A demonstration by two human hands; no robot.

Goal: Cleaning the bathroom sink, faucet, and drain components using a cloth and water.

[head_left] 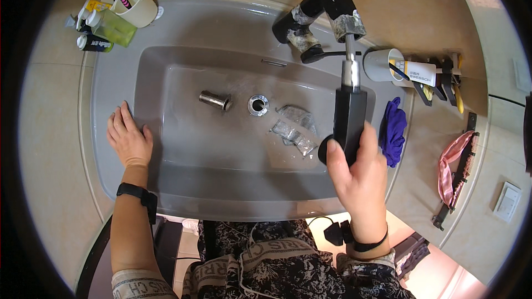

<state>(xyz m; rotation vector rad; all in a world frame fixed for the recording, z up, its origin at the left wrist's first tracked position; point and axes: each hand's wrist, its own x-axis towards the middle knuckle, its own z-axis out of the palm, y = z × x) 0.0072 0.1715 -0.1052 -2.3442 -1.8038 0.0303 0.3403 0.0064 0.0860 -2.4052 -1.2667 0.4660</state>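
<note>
My right hand (361,180) grips the black pull-out faucet head (350,122) over the right side of the grey sink (221,194). A metal hose runs from its chrome neck up into the spout of the black faucet (316,14), whose finish is whitish and worn in patches. My left hand (130,135) lies flat on the sink's left rim, fingers stretched out, holding nothing. In the basin, a metal drain basket (215,99) lies on its side, left of the open drain hole (258,105). Crumpled clear-and-silver wrappers (296,127) lie right of the drain.
At the far left corner stand a white cup (138,8) with toothbrushes, a green bottle (113,27) and a black can (95,43). Along the right are a grey cup (382,63), a white tube (420,72), a purple cloth (393,133) and a pink headband (451,166).
</note>
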